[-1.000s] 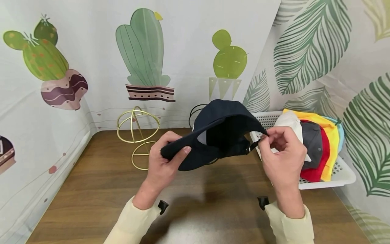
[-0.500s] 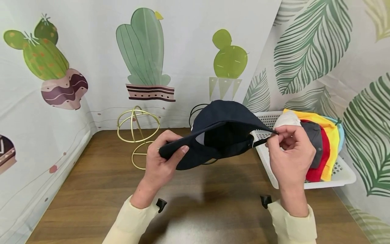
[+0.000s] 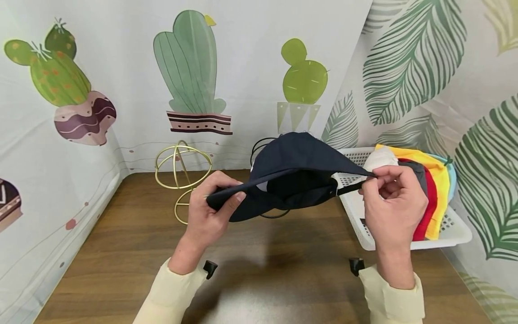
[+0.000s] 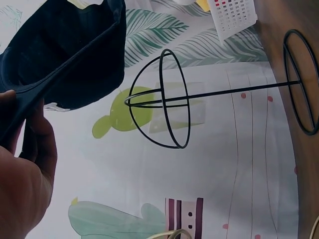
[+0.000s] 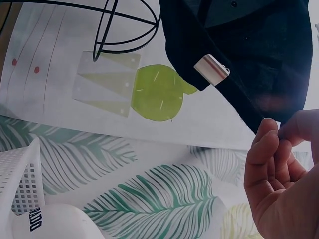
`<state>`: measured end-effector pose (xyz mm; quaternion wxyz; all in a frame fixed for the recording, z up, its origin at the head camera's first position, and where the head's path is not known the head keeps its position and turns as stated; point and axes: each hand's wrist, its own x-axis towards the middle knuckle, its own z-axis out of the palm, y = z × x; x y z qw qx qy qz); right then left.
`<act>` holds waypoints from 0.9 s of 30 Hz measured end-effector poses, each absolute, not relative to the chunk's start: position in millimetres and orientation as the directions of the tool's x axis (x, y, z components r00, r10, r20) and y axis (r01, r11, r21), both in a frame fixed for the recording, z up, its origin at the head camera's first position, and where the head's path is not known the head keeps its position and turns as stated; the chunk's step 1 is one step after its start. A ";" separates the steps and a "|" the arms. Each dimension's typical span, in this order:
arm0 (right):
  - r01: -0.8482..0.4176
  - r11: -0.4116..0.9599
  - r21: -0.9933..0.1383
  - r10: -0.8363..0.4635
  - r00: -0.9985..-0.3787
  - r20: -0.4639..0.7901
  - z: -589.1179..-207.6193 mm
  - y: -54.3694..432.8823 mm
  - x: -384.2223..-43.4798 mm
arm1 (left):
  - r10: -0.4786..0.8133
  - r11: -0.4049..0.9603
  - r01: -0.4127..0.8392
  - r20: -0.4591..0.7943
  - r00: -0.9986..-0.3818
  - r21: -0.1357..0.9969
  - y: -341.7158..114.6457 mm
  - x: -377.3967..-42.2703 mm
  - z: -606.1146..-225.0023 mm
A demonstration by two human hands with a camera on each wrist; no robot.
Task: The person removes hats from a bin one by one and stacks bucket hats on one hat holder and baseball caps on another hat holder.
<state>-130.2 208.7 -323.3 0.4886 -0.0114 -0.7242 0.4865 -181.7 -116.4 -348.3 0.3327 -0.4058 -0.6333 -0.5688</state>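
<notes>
A dark navy baseball cap [image 3: 299, 150] is held above the table, its hollow underside turned towards me. My left hand [image 3: 210, 209] grips the brim on the left, thumb on one face and fingers on the other. At the back edge, near the strap [image 3: 351, 186], my right hand [image 3: 392, 202] pinches the cap between thumb and fingers. A silver buckle [image 5: 212, 69] shows on the strap in the right wrist view. Behind the cap stands a black wire hat stand [image 4: 169, 99], mostly covered by it in the head view.
A gold wire hat stand [image 3: 184, 168] stands at the back left of the wooden table [image 3: 133, 252]. To the right, a white perforated basket [image 3: 441, 244] holds several caps, among them white [image 3: 380, 159], red and yellow [image 3: 439, 202] ones.
My right hand has moved right, drawing the cap's back edge and strap outward, so the opening looks narrower. My left hand has shifted slightly left with the brim.
</notes>
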 end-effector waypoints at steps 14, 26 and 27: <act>-0.459 0.474 -0.751 0.487 -0.574 0.658 -309.5 195.8 -119.9 | 0.125 0.022 0.893 0.885 -0.449 0.449 -118.6 -181.4 -347.6; -0.369 0.511 -0.776 0.391 -0.704 0.593 -325.2 205.9 -130.2 | 0.168 0.036 0.935 0.921 -0.353 0.352 -116.2 -177.8 -344.1; -0.363 0.517 -0.775 0.382 -0.712 0.589 -325.0 205.5 -130.0 | 0.167 0.042 0.940 0.925 -0.341 0.339 -115.8 -177.2 -343.3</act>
